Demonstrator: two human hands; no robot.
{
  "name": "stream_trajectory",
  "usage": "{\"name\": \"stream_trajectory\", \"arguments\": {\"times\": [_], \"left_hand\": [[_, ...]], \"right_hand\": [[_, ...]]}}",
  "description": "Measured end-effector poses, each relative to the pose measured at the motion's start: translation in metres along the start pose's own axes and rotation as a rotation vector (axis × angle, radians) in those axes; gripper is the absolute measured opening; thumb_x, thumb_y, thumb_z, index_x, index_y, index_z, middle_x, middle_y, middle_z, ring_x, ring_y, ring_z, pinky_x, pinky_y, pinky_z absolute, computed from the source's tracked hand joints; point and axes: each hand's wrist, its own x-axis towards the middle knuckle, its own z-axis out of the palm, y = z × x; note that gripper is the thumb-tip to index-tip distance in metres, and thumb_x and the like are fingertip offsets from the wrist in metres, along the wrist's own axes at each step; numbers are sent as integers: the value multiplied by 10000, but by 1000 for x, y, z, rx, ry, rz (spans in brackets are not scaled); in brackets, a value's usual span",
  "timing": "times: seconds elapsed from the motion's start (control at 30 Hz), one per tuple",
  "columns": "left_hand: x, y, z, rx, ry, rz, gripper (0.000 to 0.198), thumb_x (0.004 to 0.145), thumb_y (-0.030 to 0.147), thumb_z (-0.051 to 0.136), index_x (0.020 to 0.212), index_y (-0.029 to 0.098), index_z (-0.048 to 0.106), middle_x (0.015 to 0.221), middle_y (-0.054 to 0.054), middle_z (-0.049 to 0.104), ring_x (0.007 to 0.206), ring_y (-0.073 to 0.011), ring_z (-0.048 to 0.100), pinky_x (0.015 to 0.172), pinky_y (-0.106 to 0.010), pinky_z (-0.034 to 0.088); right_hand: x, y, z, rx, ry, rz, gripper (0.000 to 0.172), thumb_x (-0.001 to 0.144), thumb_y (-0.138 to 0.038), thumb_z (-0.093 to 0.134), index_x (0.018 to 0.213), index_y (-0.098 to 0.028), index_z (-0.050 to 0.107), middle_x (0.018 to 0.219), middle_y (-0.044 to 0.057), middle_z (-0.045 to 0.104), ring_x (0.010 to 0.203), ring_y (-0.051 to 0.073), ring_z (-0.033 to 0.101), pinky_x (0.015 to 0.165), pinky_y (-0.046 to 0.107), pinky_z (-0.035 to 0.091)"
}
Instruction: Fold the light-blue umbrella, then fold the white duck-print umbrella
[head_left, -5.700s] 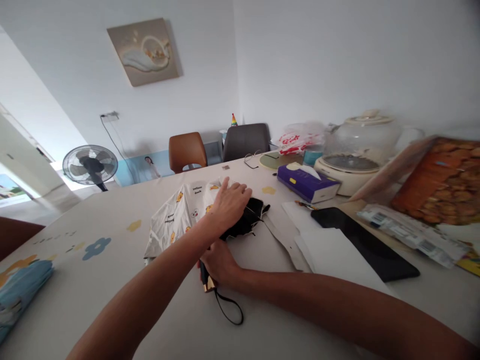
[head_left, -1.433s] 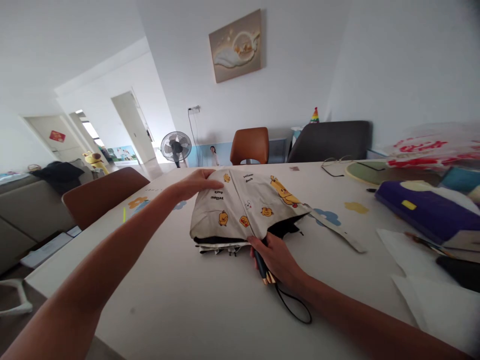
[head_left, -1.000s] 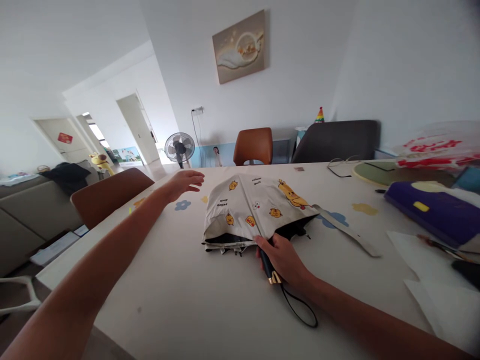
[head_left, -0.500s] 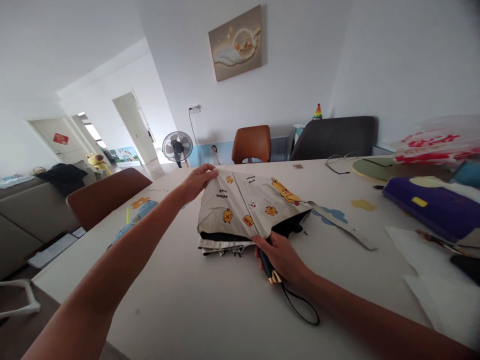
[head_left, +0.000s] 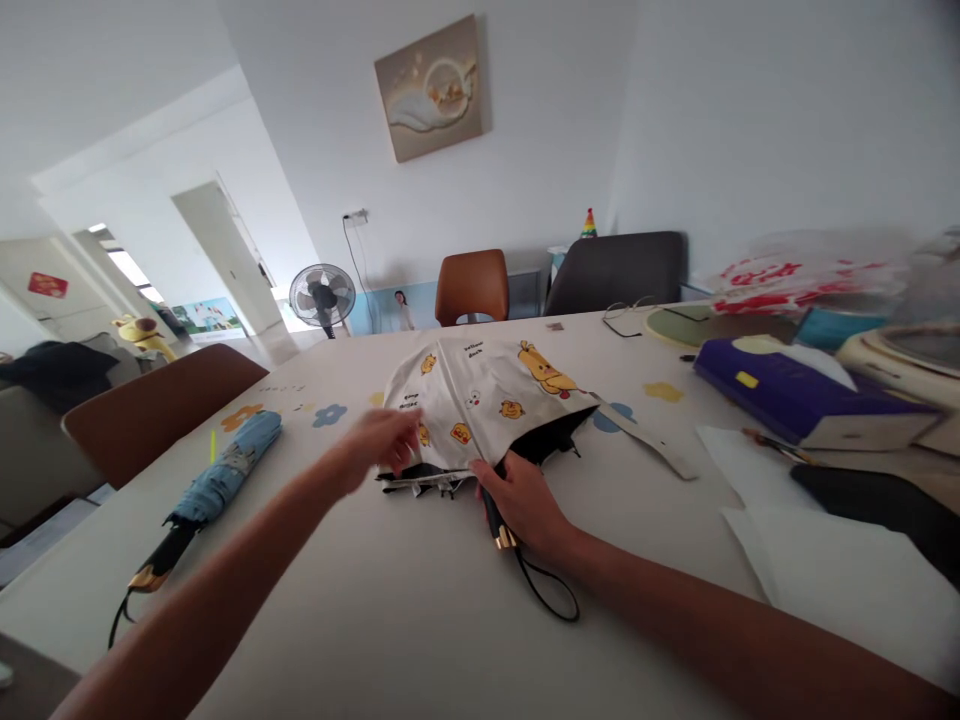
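A cream folding umbrella [head_left: 487, 385] printed with yellow ducks lies half-folded on the table, its canopy bunched and its black lining showing underneath. My right hand [head_left: 525, 500] is closed around the black handle [head_left: 493, 515] near the canopy's edge, with the thumb against the fabric. A black wrist loop hangs from the handle's gold end. My left hand [head_left: 379, 440], slightly blurred, is over the canopy's left side, fingers bent downward and apart with nothing gripped. The umbrella's pale strap [head_left: 649, 445] stretches out to the right across the table.
A folded blue umbrella [head_left: 229, 470] lies on the left of the white table [head_left: 360, 610]. To the right are a purple tissue box [head_left: 795, 390], white paper sheets [head_left: 832, 560], glasses [head_left: 630, 318] and a plastic bag [head_left: 802, 275]. Chairs [head_left: 471, 287] stand beyond the table.
My left hand has let go of the canopy's far top edge and come down toward its near left side. My right hand keeps its hold. The view has turned right.
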Motion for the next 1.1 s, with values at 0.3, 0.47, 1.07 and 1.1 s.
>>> {"name": "stream_trajectory", "arguments": {"times": [0.3,0.47,1.07,1.1], "left_hand": [[-25,-17,82,-556,-245,-96,380,616,514,677,761,165,632,765,-55,598,715,-161,559,672,-329,461],[-13,-14,91,-553,-114,-80,426,558,540,700,729,155,635,690,-35,572,649,-147,528,641,-321,457],[-2,-26,95,-522,74,60,386,559,432,742,829,163,687,875,-88,674,789,-214,613,710,-332,490],[-2,-25,96,-519,104,110,348,562,403,747,807,162,690,892,-89,680,851,-221,614,767,-322,479]], "right_hand": [[-1,-8,-6,-342,97,-153,240,835,-377,447,776,-157,523,685,66,630,592,173,568,528,241,373],[1,-7,-11,-521,91,-190,274,853,-410,444,868,-153,536,734,94,652,645,216,618,548,260,377],[-2,-14,-9,-607,90,-116,253,801,-396,517,886,-162,562,753,113,661,714,273,626,608,315,382],[-2,-15,-8,-603,87,-112,259,800,-388,519,905,-155,563,774,120,663,731,279,629,614,317,384]]}}
